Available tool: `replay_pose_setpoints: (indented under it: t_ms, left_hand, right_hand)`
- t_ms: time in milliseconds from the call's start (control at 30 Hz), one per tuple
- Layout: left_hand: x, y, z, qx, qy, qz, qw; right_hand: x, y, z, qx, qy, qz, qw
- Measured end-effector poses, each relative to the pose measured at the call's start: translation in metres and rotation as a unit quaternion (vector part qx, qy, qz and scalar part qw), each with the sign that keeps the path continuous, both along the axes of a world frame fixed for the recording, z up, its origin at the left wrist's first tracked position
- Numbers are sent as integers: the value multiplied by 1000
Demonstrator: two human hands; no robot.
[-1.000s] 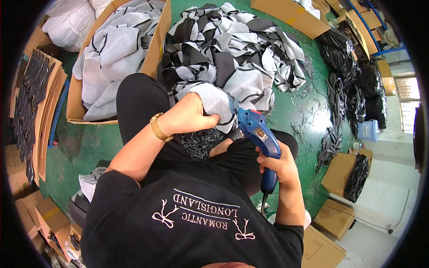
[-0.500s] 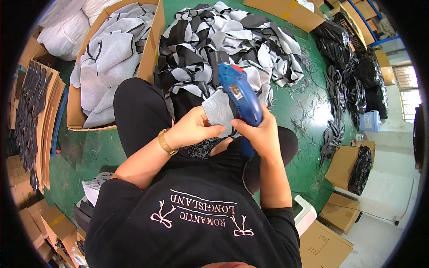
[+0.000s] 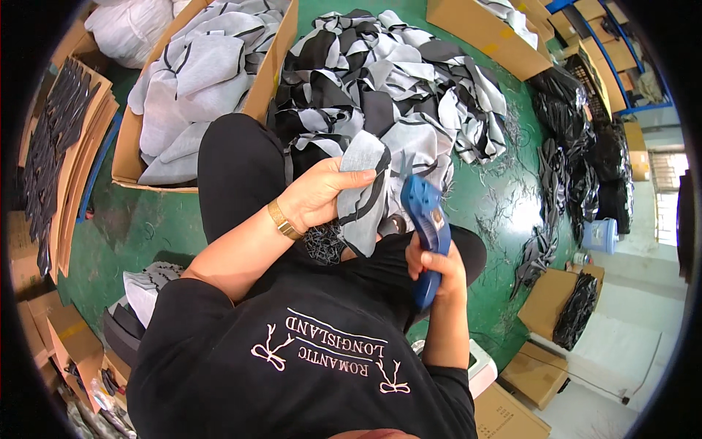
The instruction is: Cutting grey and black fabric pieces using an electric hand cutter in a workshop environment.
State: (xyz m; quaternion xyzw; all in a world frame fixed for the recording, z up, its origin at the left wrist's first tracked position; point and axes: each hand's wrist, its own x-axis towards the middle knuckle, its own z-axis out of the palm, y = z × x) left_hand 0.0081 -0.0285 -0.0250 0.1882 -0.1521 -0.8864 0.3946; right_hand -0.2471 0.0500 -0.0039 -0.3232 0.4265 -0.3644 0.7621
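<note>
My left hand (image 3: 316, 196) pinches a grey fabric piece (image 3: 360, 214) with a black band along it, thumb on top. The piece hangs in front of my lap. Round the handle of a pair of blue electric scissors (image 3: 426, 212) my right hand (image 3: 444, 267) is closed. Its narrow blades point away from me, just right of the fabric and apart from it. Beyond both hands lies a large heap of grey and black fabric pieces (image 3: 387, 69) on the floor. Dark thread trimmings (image 3: 322, 245) are bunched between my legs.
At left stands an open cardboard box (image 3: 272, 80) full of grey fabric pieces. Black plastic bags (image 3: 563, 102) and a blue bucket (image 3: 601, 235) line the right side. Thread scraps litter the green floor (image 3: 486, 208). Flat cardboard with black strips (image 3: 62, 139) leans at far left.
The scissors have drawn back toward me and to the right, away from the fabric, and turned in my right hand. My left hand has lifted the piece so more of it shows. The view has shifted slightly.
</note>
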Motion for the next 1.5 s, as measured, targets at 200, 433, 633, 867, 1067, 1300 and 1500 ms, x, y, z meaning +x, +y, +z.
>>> replay_pose_setpoints:
  t_ms: [200,433,633,867,1067,1300,1500]
  left_hand:
    - [-1,-2,6,-4,5,8,1000]
    - [-5,0,8,-20,-14,4,1000]
    - [-3,4,4,-51,-16,-3,999]
    - [-9,9,12,-73,-66,27,995]
    - [-9,13,10,-95,-84,22,992]
    - [-10,17,7,-92,-63,5,994]
    - [-11,21,7,-69,-43,-13,997]
  right_hand:
    - [8,23,-1,87,-28,13,996]
    - [5,26,-10,108,-54,34,992]
    - [8,27,-11,113,-96,27,989]
    - [15,27,-12,116,-131,-5,985]
    - [20,25,-13,124,-163,-19,979]
    - [25,22,-24,141,-221,-31,965]
    - [21,1,-21,94,-232,-62,966]
